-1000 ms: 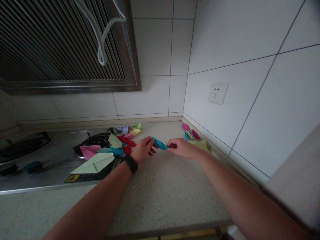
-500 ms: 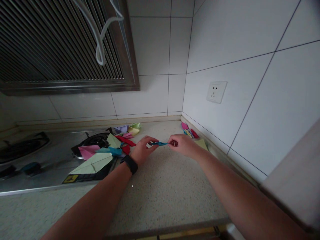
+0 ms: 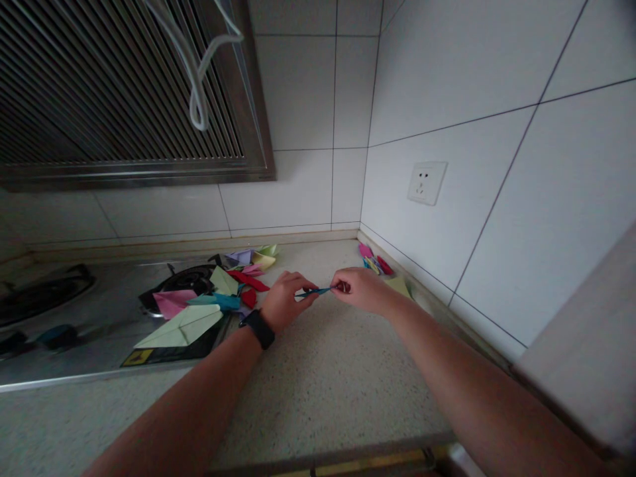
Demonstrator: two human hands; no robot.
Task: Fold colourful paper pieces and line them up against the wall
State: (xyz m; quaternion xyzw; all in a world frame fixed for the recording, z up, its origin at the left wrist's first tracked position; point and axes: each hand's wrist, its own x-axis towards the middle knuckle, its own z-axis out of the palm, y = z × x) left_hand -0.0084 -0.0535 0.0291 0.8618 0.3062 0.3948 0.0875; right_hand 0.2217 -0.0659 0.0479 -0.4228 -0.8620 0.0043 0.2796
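Observation:
A small blue piece of folded paper [image 3: 323, 291] is stretched between my two hands above the counter. My left hand [image 3: 287, 299], with a black watch at the wrist, pinches its left part between thumb and fingers. At the other end, the closed fingertips of my right hand [image 3: 358, 289] grip the paper and hide its tip. To the left of my left hand lies a pile of folded coloured papers, among them a pale green paper plane [image 3: 183, 326], a pink one [image 3: 173, 303] and a blue one [image 3: 214, 301].
The pile partly covers a gas stove [image 3: 106, 351] under a range hood [image 3: 134, 93] with a hanging white cable [image 3: 199, 99]. Small folded papers [image 3: 375, 260] and a yellow-green sheet [image 3: 399, 285] lie by the right wall, below a socket [image 3: 427, 183].
The blue paper now slants, with its left end lower. My left thumb and fingers have shifted slightly on it. My right hand keeps its pinch, and the view has moved a little.

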